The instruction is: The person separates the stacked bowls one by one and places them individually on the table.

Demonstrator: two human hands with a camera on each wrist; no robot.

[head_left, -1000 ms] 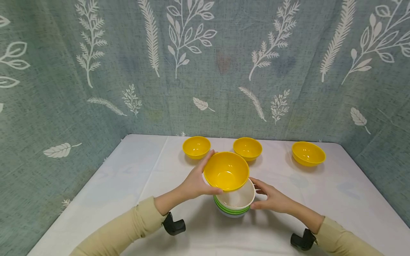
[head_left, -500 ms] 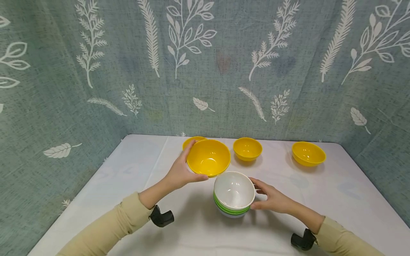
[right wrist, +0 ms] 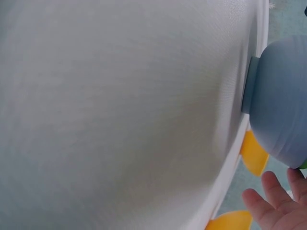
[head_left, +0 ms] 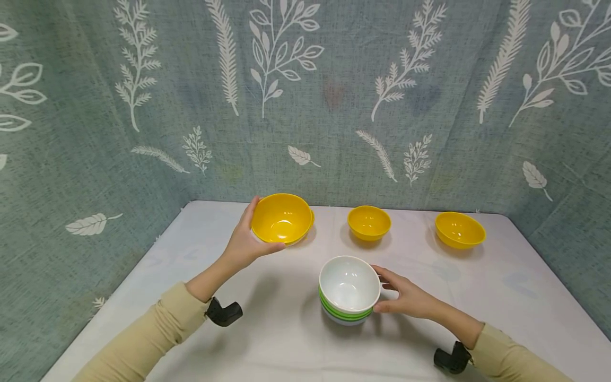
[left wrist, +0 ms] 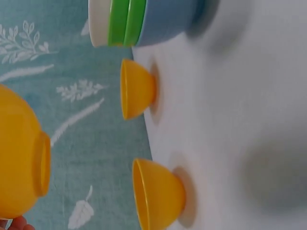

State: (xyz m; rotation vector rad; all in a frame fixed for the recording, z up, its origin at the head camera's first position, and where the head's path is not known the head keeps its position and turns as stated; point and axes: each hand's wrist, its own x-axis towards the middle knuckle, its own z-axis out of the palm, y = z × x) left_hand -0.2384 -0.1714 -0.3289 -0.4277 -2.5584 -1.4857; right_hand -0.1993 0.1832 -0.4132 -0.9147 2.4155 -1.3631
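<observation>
My left hand (head_left: 245,241) holds a yellow bowl (head_left: 280,217) by its side, the thumb along the near rim. In the head view this bowl hangs in front of another yellow bowl (head_left: 312,218), hiding most of it. The left wrist view shows the held bowl (left wrist: 19,153) raised off the table, with fingertips (left wrist: 19,223) at its lower edge. A stack of bowls stands at the middle: a white bowl (head_left: 350,284) on top, green bowls (head_left: 340,312) beneath, a blue bowl (right wrist: 283,100) lowest. Against the stack's right side, my right hand (head_left: 410,298) rests with relaxed fingers and thumb.
Along the back of the white-covered table (head_left: 191,339) stand a yellow bowl (head_left: 369,223) at the middle and another yellow bowl (head_left: 460,230) farther right. A leaf-patterned curtain (head_left: 305,106) closes off the back and sides.
My left hand has carried the yellow bowl from above the stack leftward and back, now overlapping the back-left bowl. The white bowl's inside is now uncovered. My right hand has stayed at the stack.
</observation>
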